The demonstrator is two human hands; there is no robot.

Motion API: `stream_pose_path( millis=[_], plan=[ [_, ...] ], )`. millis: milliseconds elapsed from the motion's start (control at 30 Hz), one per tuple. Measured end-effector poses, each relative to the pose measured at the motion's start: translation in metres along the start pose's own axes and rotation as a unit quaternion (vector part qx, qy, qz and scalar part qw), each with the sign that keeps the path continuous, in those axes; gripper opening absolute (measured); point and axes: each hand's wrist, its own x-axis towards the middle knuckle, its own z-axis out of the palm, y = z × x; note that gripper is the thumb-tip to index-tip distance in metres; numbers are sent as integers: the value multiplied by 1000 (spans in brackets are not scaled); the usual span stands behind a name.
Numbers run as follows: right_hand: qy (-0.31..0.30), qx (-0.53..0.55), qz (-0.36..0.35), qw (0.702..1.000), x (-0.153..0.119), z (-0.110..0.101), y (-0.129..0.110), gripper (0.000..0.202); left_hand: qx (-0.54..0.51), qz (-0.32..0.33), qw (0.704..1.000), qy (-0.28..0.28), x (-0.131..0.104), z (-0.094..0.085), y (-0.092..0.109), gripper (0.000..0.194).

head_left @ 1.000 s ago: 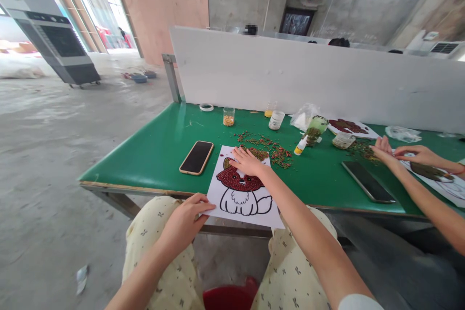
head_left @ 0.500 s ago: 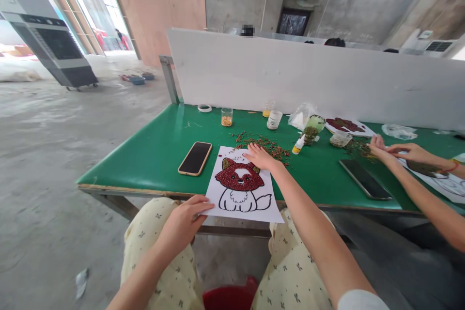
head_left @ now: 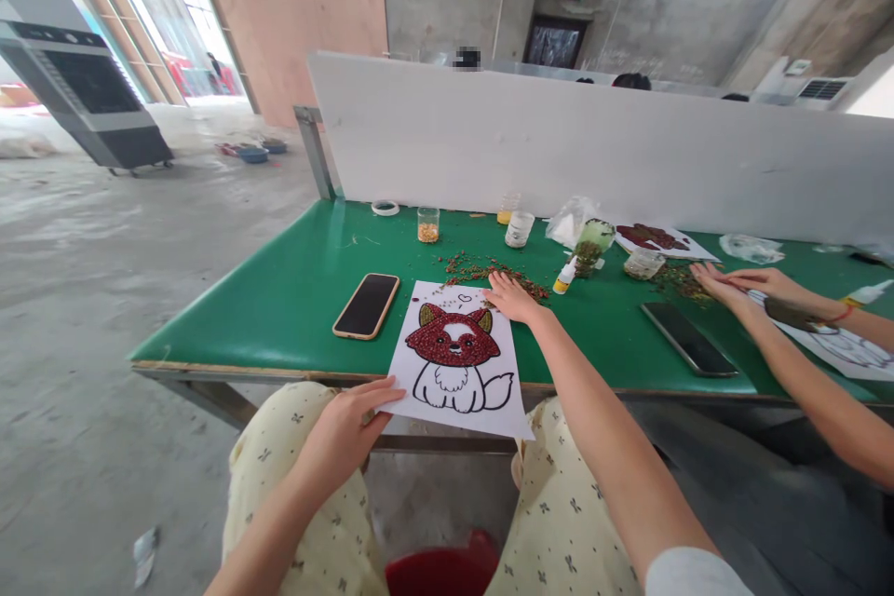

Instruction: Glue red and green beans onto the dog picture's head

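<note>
A white sheet of paper (head_left: 499,358) with a fox drawing lies at the table's front edge, its lower part jutting over. The fox's head is filled with dark red grains and its ears with greenish ones; the body is bare outline. My left hand (head_left: 353,424) grips the sheet's lower left edge, fingers on top and thumb hidden below. With fingers spread, my right hand (head_left: 513,298) rests at the upper right corner, fingertips by scattered red and green grains (head_left: 465,270). A glue bottle (head_left: 564,277) stands right of that hand.
A phone (head_left: 367,305) lies left of the paper. Behind are a cup of yellow kernels (head_left: 428,226), a white jar (head_left: 519,230) and a plastic bag (head_left: 571,222). At right, a co-worker's hands (head_left: 730,289) work near another phone (head_left: 688,338). A white partition (head_left: 559,140) bounds the back.
My right hand has shifted slightly right relative to the paper, uncovering a small heart outline. The sheet's lower edge sits a little nearer me. The whole view has swung slightly.
</note>
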Motion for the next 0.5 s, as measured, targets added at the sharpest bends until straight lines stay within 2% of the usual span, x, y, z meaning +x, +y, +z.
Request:
stream_pose_path(
  millis=[300, 500],
  plan=[
    [26, 7, 51, 998, -14, -6, 25, 76, -25, 24, 999, -2, 4, 2, 5, 30],
    [70, -11, 34, 997, -21, -7, 30, 64, -33, 10, 999, -5, 7, 5, 10, 28]
  ],
)
